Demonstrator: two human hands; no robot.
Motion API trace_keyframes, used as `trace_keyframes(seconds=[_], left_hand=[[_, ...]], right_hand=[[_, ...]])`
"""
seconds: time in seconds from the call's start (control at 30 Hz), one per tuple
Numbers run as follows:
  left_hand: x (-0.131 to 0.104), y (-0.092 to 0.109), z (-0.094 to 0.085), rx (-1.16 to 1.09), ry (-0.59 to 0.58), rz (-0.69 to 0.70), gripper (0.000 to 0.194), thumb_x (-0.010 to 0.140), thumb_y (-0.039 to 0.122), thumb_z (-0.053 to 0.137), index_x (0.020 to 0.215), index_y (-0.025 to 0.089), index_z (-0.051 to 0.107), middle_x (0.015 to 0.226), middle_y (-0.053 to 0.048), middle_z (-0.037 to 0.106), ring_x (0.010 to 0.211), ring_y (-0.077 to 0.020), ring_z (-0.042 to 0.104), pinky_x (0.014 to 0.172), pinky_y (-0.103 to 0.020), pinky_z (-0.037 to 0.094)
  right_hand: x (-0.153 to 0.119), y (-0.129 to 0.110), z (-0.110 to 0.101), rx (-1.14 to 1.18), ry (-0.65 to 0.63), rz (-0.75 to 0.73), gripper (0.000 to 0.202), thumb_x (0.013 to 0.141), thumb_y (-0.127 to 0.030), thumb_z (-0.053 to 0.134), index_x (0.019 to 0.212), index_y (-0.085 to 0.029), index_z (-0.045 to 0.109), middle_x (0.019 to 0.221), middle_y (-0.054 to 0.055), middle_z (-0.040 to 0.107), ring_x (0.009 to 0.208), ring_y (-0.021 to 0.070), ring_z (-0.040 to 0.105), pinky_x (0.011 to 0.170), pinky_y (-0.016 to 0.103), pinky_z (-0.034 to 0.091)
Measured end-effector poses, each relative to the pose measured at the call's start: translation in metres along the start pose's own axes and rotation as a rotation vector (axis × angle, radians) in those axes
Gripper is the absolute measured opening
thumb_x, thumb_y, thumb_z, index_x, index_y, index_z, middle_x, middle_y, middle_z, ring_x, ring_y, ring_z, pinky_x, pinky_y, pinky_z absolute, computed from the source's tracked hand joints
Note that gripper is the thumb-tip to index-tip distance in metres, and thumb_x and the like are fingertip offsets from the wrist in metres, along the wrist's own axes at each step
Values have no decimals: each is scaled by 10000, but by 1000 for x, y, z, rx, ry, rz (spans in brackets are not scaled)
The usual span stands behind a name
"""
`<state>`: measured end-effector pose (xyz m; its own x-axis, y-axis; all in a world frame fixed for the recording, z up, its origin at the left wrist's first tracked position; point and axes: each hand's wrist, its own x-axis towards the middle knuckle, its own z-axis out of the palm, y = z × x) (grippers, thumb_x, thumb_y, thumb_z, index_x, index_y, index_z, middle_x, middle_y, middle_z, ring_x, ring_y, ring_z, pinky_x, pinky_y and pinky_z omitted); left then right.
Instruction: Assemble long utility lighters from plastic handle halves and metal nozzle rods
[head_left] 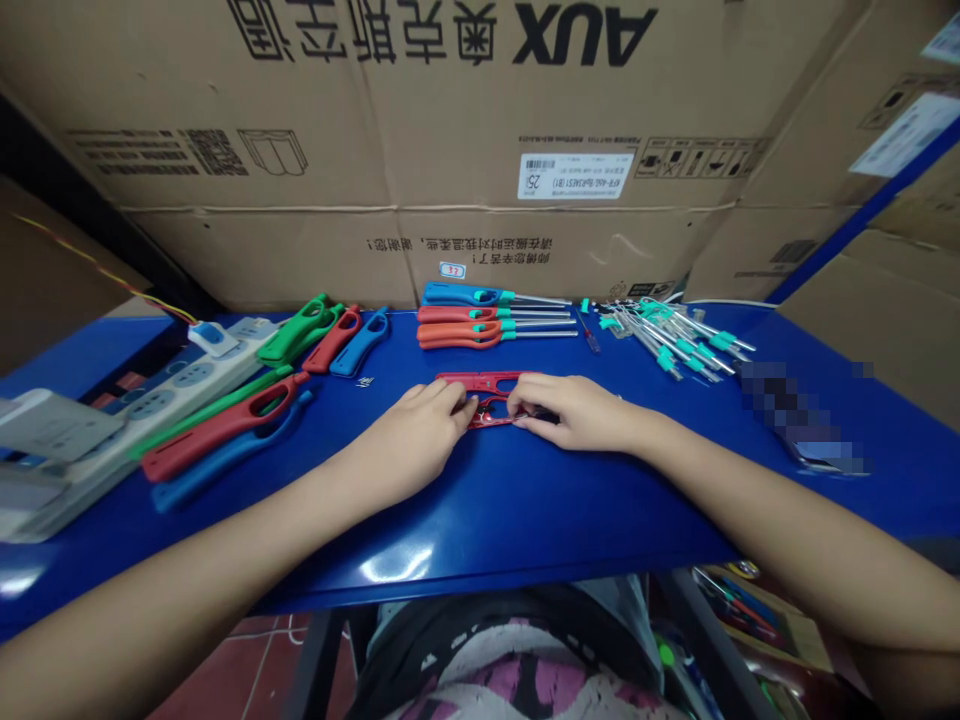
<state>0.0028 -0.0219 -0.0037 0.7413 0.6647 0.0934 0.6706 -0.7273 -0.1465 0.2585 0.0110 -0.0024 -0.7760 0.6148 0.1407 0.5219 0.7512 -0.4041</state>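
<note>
In the head view, a red lighter handle shell (491, 410) lies on the blue table between my hands, with small parts inside its cavity. My left hand (420, 438) is closed, thumb and fingertips pinching the left end of that shell. From the other side my right hand (577, 410) has its fingers bent down onto the shell's right part; its fingertips partly hide what they press on. Just behind, a second red handle shell (486, 382) lies lengthwise, its right end covered by my right hand.
Long-tube lighters (459, 335) are stacked behind my hands. Metal tubes with green parts (686, 340) and a small screwdriver (591, 332) lie to their right. Coloured handle shells (225, 425) and a power strip (193, 372) are left, near tiny screws (365, 381). A cardboard box (337, 235) stands behind.
</note>
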Motion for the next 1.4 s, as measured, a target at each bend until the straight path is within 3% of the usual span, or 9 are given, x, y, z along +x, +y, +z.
trace_keyframes(seconds=[0.17,0.3,0.47,0.67,0.93,1.17,1.4], left_hand=[[2,0,-5,-209,58,-11,452,985,125,443,1435,109,486,1209,-173,601,1106,-299,586,932,-458,517],[3,4,-6,-351,43,-20,402,993,153,458,1388,156,530,1144,-139,608,1069,-276,600,937,-453,530],[4,5,-2,-386,51,-27,430,987,154,456,1413,128,504,1088,-147,575,996,-268,588,917,-461,532],[7,-1,-2,-453,89,62,435,968,178,499,1403,157,511,1076,-116,550,1028,-247,550,927,-399,507],[13,-9,7,-504,65,113,379,975,305,524,1333,206,598,967,-63,538,833,-190,551,769,-327,498],[14,-8,9,-484,73,135,409,943,292,539,1335,194,597,951,-64,554,838,-200,564,746,-322,503],[15,-9,10,-490,72,156,400,936,274,549,1321,166,580,1071,-97,585,959,-223,600,861,-351,515]], right_hand=[[-1,0,1,-67,3,-16,131,947,-243,568,1069,-220,610,1020,26,669,777,140,602,643,247,394],[-2,1,1,-45,4,-57,124,963,-262,565,1070,-223,616,1063,36,677,822,148,623,678,253,418],[-2,3,1,-16,9,-44,102,953,-246,580,1046,-224,615,1042,22,687,805,143,623,679,251,414],[-2,3,2,17,-7,-13,121,912,-210,605,1031,-227,596,976,1,691,761,129,616,640,233,397],[-4,3,-2,42,-28,-43,90,920,-246,593,1006,-222,578,999,12,677,837,141,644,684,242,424],[-3,3,-2,39,-44,-44,87,930,-266,587,1003,-220,579,974,12,675,833,145,638,681,248,419],[-4,1,-2,40,-55,-35,72,928,-269,587,976,-217,576,921,0,661,792,132,607,663,241,395]])
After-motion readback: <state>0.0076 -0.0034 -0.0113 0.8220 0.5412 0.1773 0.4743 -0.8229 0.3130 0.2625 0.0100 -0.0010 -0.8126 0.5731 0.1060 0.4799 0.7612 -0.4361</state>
